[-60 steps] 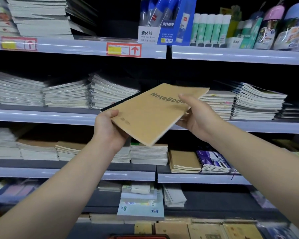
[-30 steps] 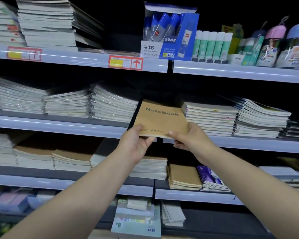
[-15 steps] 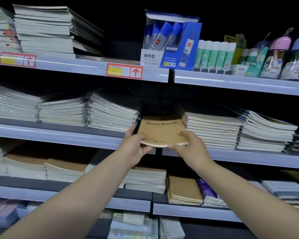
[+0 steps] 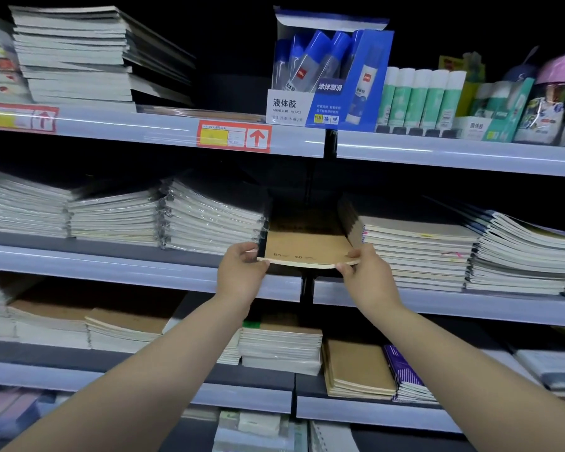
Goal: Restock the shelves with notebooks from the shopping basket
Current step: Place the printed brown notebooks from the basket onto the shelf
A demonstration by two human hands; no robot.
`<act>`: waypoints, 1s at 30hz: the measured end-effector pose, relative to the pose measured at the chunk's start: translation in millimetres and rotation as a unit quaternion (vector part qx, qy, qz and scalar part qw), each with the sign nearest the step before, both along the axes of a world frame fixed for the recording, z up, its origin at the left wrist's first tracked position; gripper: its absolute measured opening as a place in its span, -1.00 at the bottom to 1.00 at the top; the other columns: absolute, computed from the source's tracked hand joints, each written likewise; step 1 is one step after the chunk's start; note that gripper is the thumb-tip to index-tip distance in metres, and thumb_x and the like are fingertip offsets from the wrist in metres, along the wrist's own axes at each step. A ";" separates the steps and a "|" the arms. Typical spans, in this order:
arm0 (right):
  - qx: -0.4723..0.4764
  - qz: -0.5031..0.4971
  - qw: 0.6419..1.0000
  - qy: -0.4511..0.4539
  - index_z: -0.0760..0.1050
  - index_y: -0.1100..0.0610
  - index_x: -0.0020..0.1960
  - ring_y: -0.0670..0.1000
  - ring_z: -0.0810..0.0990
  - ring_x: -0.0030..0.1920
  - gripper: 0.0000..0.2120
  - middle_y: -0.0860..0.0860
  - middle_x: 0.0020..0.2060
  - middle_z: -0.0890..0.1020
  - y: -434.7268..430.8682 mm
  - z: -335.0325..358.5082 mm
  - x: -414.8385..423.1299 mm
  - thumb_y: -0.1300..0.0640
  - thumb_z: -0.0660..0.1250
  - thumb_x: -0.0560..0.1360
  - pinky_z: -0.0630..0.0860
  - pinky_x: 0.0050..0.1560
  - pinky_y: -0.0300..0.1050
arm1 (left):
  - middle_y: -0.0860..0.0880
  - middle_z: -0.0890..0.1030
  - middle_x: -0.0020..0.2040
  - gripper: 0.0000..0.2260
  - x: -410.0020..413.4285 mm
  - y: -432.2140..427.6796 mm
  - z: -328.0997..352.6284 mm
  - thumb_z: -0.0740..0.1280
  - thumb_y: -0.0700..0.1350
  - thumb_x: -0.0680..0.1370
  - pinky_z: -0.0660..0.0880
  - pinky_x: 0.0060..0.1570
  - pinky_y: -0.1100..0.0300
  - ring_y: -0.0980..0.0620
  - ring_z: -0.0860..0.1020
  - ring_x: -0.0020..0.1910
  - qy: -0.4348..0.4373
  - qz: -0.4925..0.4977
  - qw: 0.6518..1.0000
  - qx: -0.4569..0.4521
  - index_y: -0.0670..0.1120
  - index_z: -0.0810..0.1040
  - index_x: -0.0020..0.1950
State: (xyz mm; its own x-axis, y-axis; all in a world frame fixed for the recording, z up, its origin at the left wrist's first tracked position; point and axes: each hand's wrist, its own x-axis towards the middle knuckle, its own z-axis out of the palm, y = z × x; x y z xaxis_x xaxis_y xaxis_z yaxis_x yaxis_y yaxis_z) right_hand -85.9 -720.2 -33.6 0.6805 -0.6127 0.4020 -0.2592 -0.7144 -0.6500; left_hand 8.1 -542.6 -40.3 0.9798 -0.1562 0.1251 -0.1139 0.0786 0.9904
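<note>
A brown kraft notebook [image 4: 305, 247] lies nearly flat, most of it pushed into a gap on the middle shelf [image 4: 111, 267]. My left hand [image 4: 242, 272] pinches its near left corner. My right hand [image 4: 364, 272] pinches its near right corner. The gap lies between a stack of plastic-wrapped spiral notebooks [image 4: 209, 220] on the left and a stack of white-edged notebooks [image 4: 415, 249] on the right. The notebook's far end is lost in the shelf's shadow. The shopping basket is out of view.
The top shelf [image 4: 454, 151] carries notebook piles, a blue glue box [image 4: 330, 76] and glue sticks [image 4: 421, 96]. The lower shelf [image 4: 356, 412] holds more brown notebooks [image 4: 356, 367] and a purple one [image 4: 402, 370]. A dark upright post [image 4: 307, 288] divides the shelf bays.
Both hands have carried the notebook up from chest height, turned it flat and slid it deeper into the gap on the middle shelf. Its printed title is now hidden in shadow.
</note>
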 end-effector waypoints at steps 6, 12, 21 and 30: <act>0.032 -0.037 0.999 -0.021 0.41 0.08 -0.23 -0.09 0.45 -0.31 -0.74 -0.06 -0.34 0.51 -4.0 -5.3 11.6 -0.03 0.41 0.49 0.32 -0.39 -0.20 | -0.03 0.50 -0.10 -0.83 4.8 -18.4 -1.7 0.37 -0.29 0.54 0.57 -0.02 0.16 0.08 0.53 -0.21 0.031 0.009 0.999 -0.032 -0.10 0.45 0.05; 0.006 -0.037 0.999 0.006 0.53 0.17 -0.24 0.06 0.54 -0.29 -0.76 0.03 -0.36 0.57 -1.1 0.7 15.0 0.05 0.36 0.53 0.38 -0.36 -0.18 | -0.07 0.58 0.04 -0.75 7.8 -27.6 0.0 0.32 -0.31 0.55 0.51 -0.17 0.35 0.08 0.57 -0.02 0.065 -0.029 0.995 -0.068 -0.12 0.51 0.20; 0.046 -0.003 0.997 0.060 0.58 0.33 -0.06 0.22 0.67 -0.20 -0.77 0.22 -0.22 0.67 -5.7 18.8 18.8 0.25 0.17 0.57 0.64 -0.09 0.11 | -0.24 0.51 0.26 -0.60 25.4 -33.8 11.3 0.32 -0.34 0.54 0.51 0.20 0.14 -0.01 0.54 0.05 0.106 -0.090 0.987 -0.084 -0.30 0.40 0.37; 0.060 -0.006 0.998 0.011 0.58 0.30 -0.15 0.23 0.65 -0.22 -0.75 0.21 -0.25 0.65 -5.8 9.9 20.9 0.31 0.14 0.54 0.64 -0.13 0.08 | -0.29 0.17 0.51 -0.49 30.1 -41.6 14.8 0.28 -0.34 0.55 0.45 0.26 0.14 -0.20 0.27 0.46 0.112 -0.137 0.982 -0.063 -0.38 0.20 0.46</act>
State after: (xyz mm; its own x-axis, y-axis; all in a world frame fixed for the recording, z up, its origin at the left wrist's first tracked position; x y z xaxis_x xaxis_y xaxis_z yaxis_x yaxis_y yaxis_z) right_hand -65.0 -725.9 -23.7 0.6801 -0.6640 0.3106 -0.2831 -0.6287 -0.7243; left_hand 38.2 -584.2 -25.5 0.9080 -0.4157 -0.0527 0.1477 0.1998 0.9686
